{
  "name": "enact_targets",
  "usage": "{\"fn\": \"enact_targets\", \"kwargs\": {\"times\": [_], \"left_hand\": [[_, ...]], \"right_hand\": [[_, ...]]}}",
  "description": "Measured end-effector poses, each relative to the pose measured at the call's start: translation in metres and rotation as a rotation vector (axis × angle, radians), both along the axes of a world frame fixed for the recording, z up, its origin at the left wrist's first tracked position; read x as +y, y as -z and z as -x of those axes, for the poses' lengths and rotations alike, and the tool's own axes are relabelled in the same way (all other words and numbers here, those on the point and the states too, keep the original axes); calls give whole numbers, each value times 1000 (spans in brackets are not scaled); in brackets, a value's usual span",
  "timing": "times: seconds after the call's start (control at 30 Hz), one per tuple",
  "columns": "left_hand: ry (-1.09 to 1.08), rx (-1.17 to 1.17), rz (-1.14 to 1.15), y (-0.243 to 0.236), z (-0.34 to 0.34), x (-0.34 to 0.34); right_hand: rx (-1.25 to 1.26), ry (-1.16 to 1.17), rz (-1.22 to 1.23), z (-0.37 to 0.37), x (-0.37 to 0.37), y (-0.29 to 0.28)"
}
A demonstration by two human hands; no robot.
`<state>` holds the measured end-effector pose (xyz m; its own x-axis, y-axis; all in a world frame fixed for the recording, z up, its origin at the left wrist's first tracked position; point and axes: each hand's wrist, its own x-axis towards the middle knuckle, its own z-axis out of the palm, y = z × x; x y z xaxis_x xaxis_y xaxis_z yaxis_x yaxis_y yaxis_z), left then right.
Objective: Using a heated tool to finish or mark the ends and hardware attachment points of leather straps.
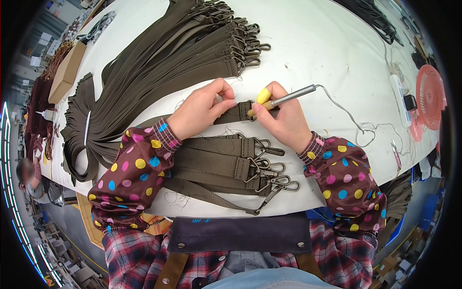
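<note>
A: Right hand (pixel 284 120), entry one: closed in a pen grip on a thin metal heat tool (pixel 291 98), yellow cap on the forefinger. The tool's tip sits at the end of the olive strap (pixel 236 111).

B: Left hand (pixel 202 108)?

A: Fingers pinched shut on that same strap, just left of the tool tip, pressing it flat on the white table (pixel 313 43). The strap is the reference from here on.

B: Noted. Tool lead?

A: A grey cord (pixel 353 123) runs from the tool's rear to the right of the strap and loops on the table.

B: Nearer the person than the strap?

A: A small stack of finished straps (pixel 221 164) with metal snap hooks (pixel 276 180) at their right ends, lying just below the held strap, between the two dotted sleeves.

B: And beyond it?

A: A large fanned bundle of straps (pixel 159 67), hooks bunched at the upper right end, the loose lengths draping over the table edge to the left. Far left of the strap, a cardboard box (pixel 67 72). Far right, a pink fan (pixel 430 96) at the table's edge.
</note>
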<state>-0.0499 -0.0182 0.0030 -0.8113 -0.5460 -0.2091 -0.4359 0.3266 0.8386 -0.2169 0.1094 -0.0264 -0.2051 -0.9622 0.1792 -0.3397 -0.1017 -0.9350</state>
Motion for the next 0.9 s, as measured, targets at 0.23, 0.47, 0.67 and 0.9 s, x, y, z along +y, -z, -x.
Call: {"fn": "enact_targets", "kwargs": {"times": [0.23, 0.47, 0.67, 0.9], "left_hand": [[452, 35, 303, -3, 11, -12], [535, -39, 235, -5, 20, -18], [497, -20, 256, -2, 18, -16], [478, -20, 248, -3, 19, -14]], "right_hand": [[-14, 65, 47, 0, -1, 2], [-17, 46, -9, 0, 1, -2], [-22, 21, -47, -1, 1, -3], [-24, 28, -33, 0, 1, -1]]}}
